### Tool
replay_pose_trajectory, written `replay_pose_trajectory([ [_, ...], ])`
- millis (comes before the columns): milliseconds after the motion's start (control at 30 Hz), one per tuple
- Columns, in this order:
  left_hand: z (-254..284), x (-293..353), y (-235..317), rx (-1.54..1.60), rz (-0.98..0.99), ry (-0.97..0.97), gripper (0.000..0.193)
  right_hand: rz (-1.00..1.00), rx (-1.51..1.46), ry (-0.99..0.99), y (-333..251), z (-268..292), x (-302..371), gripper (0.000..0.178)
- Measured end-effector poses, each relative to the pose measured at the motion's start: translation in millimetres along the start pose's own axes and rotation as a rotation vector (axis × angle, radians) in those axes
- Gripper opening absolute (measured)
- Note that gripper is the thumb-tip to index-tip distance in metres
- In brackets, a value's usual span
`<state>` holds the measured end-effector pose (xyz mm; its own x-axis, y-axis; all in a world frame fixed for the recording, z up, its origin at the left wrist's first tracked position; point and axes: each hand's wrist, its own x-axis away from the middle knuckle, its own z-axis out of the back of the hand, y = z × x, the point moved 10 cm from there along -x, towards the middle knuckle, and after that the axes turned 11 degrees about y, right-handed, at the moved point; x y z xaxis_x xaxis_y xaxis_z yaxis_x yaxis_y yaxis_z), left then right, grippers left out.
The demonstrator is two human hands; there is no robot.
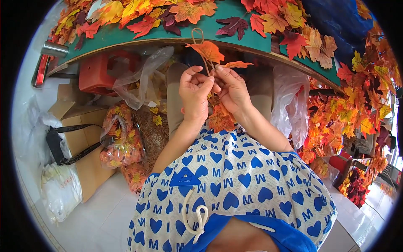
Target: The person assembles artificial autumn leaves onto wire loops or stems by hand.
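Observation:
Close together above my lap, near the table's front edge, are my left hand (196, 94) and my right hand (233, 90). Both have their fingers pinched on a thin brown artificial stem (205, 63), which ends in a loop at the top. An orange artificial leaf (208, 52) stands out from it just above my fingertips. Another orange leaf (238, 64) points right beside my right hand, and a third leaf (221, 119) hangs below the hands. My fingers hide the spot where stem and leaves meet.
The green-topped table (249, 31) carries many loose autumn leaves, including a dark purple leaf (232, 27). Under it are a red plastic stool (94, 73) and plastic bags. A cardboard box (86, 134) and bagged leaves (121, 138) stand left; leaf garlands (327, 122) hang right.

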<state>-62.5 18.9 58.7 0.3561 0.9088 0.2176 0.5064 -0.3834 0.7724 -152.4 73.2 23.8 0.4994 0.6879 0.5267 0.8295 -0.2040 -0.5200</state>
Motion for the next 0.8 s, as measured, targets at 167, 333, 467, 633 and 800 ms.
replay_pose_trajectory([
  [167, 3, -1, -1, -0.001, 0.007, 0.022, 0.032, -0.015, 0.010, -0.033, 3, -3, 2, 0.009],
  [333, 3, -2, -3, -0.010, 0.001, 0.028, 0.031, 0.063, 0.022, -0.047, 0, -2, 1, 0.008],
  [467, 2, -1, -5, -0.041, 0.037, 0.018, 0.035, 0.127, 0.097, -0.058, -4, -1, 1, 0.010],
  [633, 3, -1, -12, -0.042, 0.090, -0.022, 0.034, 0.283, 0.264, -0.064, -11, 1, 8, 0.014],
  [800, 3, -1, -7, -0.006, 0.065, -0.029, 0.028, 0.322, 0.353, -0.088, -14, -3, 15, 0.012],
])
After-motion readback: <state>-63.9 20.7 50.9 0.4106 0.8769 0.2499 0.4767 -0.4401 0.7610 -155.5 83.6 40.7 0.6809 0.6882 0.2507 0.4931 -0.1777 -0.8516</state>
